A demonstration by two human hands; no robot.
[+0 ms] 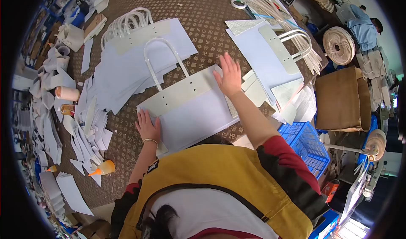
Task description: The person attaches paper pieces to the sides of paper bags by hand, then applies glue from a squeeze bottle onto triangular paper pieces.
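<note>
Left hand [149, 130] and right hand [230, 79] rest (thumbs spread) on a white bag [194, 114].

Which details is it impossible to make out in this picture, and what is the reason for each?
In the head view:
1. Underside of the white bag: hidden, it faces the table.
2. Palms of the left hand and right hand: turned away from the camera.
3. Number of bags in the left pile: they overlap.
4. Part of the blue basket: behind the right sleeve.
5. Print on the red box: too small.
</note>
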